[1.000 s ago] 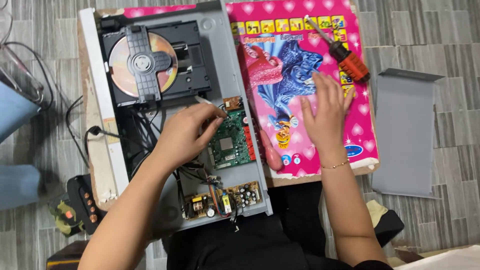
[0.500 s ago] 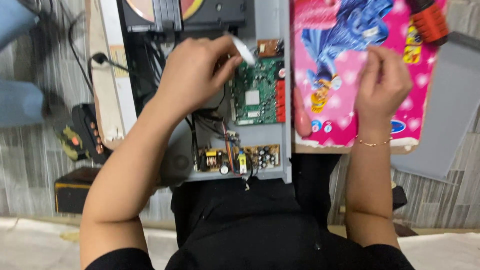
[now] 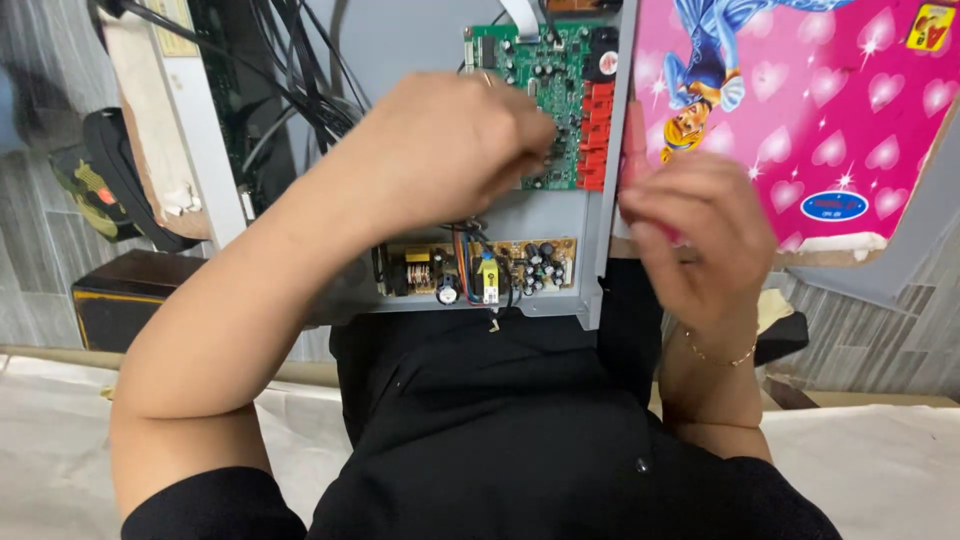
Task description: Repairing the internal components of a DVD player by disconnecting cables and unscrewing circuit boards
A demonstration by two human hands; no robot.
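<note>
An opened disc player chassis [image 3: 420,40] lies in front of me with its cover off. My left hand [image 3: 450,150] is curled into a fist over the green circuit board [image 3: 535,65], beside its row of red connectors [image 3: 595,135]; whatever is inside the fingers is hidden. My right hand [image 3: 690,230] is blurred, with fingers curled together at the chassis's right edge, on the corner of a pink cartoon mat [image 3: 800,120]. Nothing shows between its fingers. A small brown power board [image 3: 520,265] sits below my left hand. A white ribbon cable [image 3: 520,15] rises from the green board.
Black cables [image 3: 290,80] run through the chassis's left side. A dark camouflage-patterned device [image 3: 100,180] and a black box [image 3: 130,300] lie on the floor at left. A grey metal cover [image 3: 925,240] lies under the mat at right. White cloth covers the near floor.
The view has dropped and closed in on the boards. My left hand moved from the ribbon cable down onto the green board. My right hand slid off the mat toward the chassis edge.
</note>
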